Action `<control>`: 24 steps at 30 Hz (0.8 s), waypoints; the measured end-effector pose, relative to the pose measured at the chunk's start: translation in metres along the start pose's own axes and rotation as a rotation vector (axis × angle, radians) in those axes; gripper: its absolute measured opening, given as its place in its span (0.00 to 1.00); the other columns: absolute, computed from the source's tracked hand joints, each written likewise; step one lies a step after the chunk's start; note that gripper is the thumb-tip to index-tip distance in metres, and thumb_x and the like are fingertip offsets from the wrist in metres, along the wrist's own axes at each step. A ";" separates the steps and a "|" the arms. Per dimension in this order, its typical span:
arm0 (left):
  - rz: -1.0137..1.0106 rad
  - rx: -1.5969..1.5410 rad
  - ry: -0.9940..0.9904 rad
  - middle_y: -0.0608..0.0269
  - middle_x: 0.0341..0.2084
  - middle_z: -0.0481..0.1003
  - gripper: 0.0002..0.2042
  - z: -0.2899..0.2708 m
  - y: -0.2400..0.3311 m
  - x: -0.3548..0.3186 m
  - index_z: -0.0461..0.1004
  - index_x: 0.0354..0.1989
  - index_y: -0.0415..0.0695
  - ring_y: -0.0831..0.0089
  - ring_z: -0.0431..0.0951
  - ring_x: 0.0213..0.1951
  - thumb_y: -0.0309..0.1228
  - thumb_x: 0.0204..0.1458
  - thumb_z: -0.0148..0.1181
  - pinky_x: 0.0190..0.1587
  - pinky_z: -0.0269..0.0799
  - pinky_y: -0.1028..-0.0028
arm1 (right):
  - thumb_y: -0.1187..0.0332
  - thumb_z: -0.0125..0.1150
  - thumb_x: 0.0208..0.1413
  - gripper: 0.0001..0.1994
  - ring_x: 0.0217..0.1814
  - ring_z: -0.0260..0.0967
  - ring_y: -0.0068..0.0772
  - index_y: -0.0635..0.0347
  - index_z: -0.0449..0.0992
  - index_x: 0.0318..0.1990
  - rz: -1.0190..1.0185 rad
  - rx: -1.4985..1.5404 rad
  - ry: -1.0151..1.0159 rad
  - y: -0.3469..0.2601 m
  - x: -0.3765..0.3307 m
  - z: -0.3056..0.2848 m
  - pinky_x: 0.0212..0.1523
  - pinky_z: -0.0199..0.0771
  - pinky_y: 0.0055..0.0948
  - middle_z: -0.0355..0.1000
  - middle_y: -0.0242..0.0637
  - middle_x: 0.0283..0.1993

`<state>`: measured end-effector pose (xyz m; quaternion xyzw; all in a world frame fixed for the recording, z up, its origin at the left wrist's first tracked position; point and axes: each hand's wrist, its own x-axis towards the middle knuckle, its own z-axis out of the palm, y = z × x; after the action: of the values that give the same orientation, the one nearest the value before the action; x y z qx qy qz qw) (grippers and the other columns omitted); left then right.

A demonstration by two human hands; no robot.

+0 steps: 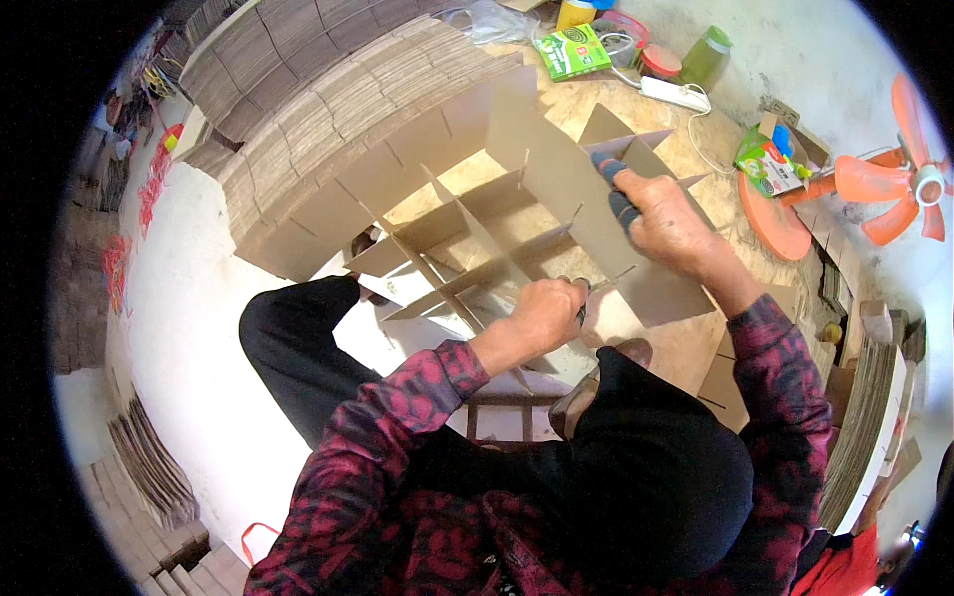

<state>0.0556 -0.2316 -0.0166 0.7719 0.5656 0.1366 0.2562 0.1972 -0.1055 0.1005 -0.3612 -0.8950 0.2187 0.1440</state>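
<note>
A grid of slotted cardboard dividers (477, 204) stands in front of me, its strips crossing into several square cells. A wide cardboard strip (553, 164) is at its right side, tilted, with slits along its lower edge. My right hand (671, 221) is closed on this strip's right edge, dark wraps on two of its fingers. My left hand (542, 318) is closed at the near side of the grid, its fingers curled round a divider's edge; a dark band shows on one finger, and the fingertips are partly hidden.
Tall stacks of cardboard strips (298, 149) stand at the far left, with more cardboard (860, 437) at the right. On the wooden board (686, 129) lie a green box (572, 53), a white power strip (674, 93) and a green jar (707, 56). An orange fan (929, 186) stands far right.
</note>
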 end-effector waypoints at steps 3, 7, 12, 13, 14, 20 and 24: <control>-0.030 0.036 -0.057 0.47 0.27 0.76 0.09 -0.007 0.004 0.000 0.72 0.32 0.41 0.51 0.78 0.33 0.27 0.40 0.57 0.35 0.74 0.57 | 0.78 0.55 0.41 0.13 0.39 0.71 0.60 0.64 0.70 0.38 0.008 -0.068 -0.019 -0.004 0.000 0.019 0.39 0.71 0.49 0.72 0.57 0.33; 0.022 0.061 -0.064 0.48 0.26 0.76 0.09 0.000 0.001 0.004 0.72 0.31 0.41 0.51 0.78 0.33 0.28 0.39 0.58 0.35 0.74 0.57 | 0.76 0.53 0.45 0.11 0.38 0.72 0.58 0.62 0.70 0.40 0.046 -0.132 -0.076 0.008 -0.014 0.057 0.38 0.73 0.49 0.72 0.55 0.31; -0.009 0.140 -0.111 0.49 0.27 0.77 0.13 0.010 -0.007 0.008 0.77 0.33 0.45 0.50 0.78 0.34 0.39 0.42 0.60 0.36 0.74 0.55 | 0.78 0.52 0.45 0.15 0.35 0.72 0.58 0.60 0.68 0.44 -0.023 -0.124 -0.045 -0.001 -0.025 0.062 0.34 0.72 0.50 0.73 0.53 0.29; 0.002 0.137 -0.103 0.49 0.27 0.77 0.13 0.012 -0.011 0.007 0.77 0.33 0.45 0.50 0.78 0.34 0.39 0.42 0.59 0.36 0.74 0.55 | 0.79 0.51 0.45 0.16 0.35 0.72 0.58 0.60 0.68 0.44 -0.041 -0.104 -0.048 -0.002 -0.026 0.058 0.34 0.72 0.51 0.73 0.53 0.29; 0.012 0.139 -0.097 0.48 0.26 0.77 0.11 0.007 -0.006 0.006 0.76 0.31 0.44 0.49 0.78 0.33 0.37 0.43 0.58 0.35 0.74 0.55 | 0.80 0.50 0.44 0.18 0.35 0.72 0.59 0.60 0.67 0.46 -0.034 -0.149 -0.039 0.000 -0.028 0.054 0.32 0.71 0.51 0.73 0.53 0.29; -0.008 0.228 -0.237 0.47 0.26 0.77 0.06 -0.011 0.015 -0.006 0.75 0.27 0.43 0.49 0.78 0.33 0.31 0.42 0.56 0.35 0.74 0.55 | 0.83 0.51 0.39 0.22 0.37 0.71 0.60 0.62 0.67 0.47 -0.035 -0.059 -0.098 0.005 -0.047 0.063 0.35 0.71 0.50 0.71 0.56 0.28; -0.008 0.209 -0.201 0.47 0.27 0.77 0.06 -0.008 0.016 -0.015 0.75 0.26 0.42 0.50 0.78 0.33 0.29 0.40 0.57 0.36 0.74 0.56 | 0.77 0.49 0.49 0.15 0.37 0.73 0.55 0.63 0.70 0.46 0.089 -0.136 -0.206 0.010 -0.053 0.096 0.38 0.74 0.47 0.73 0.56 0.33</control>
<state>0.0588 -0.2476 0.0002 0.8019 0.5514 -0.0022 0.2301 0.2005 -0.1645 0.0077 -0.3850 -0.9009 0.1998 0.0165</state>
